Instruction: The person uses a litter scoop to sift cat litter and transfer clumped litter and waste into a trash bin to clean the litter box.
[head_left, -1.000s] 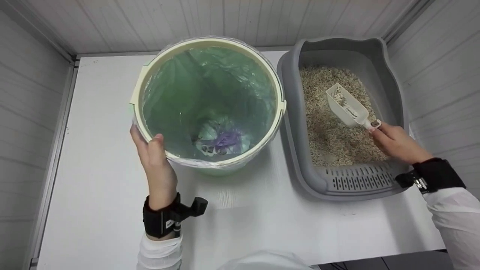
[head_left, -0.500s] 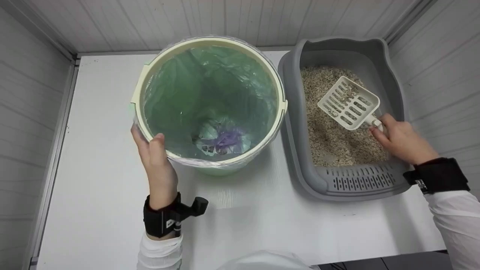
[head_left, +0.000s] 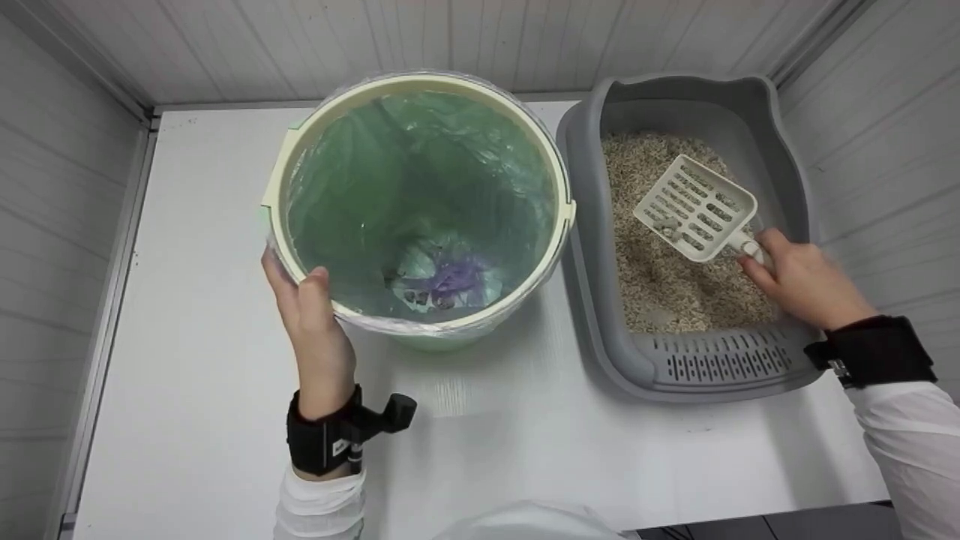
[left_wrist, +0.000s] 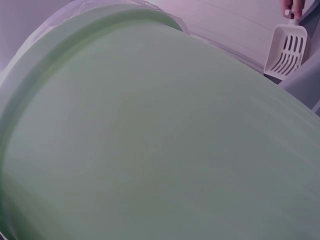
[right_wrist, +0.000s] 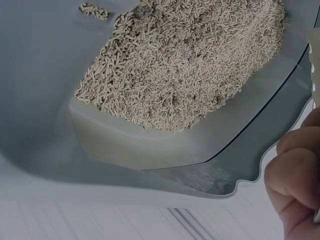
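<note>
Right hand [head_left: 802, 281] grip pinches scoop [head_left: 697, 217] handle; scoop up-left of grip, long axis toward bin [head_left: 300, 150], over litter tray [head_left: 600, 330]. Left hand [head_left: 311, 322] grip wraps bin rim, far side.

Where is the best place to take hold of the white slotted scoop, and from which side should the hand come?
Probably by its short handle, coming from the near right. The scoop is raised over the litter with its wide slotted blade pointing away, and the handle is the only narrow part. The right hand already grips it there.
</note>
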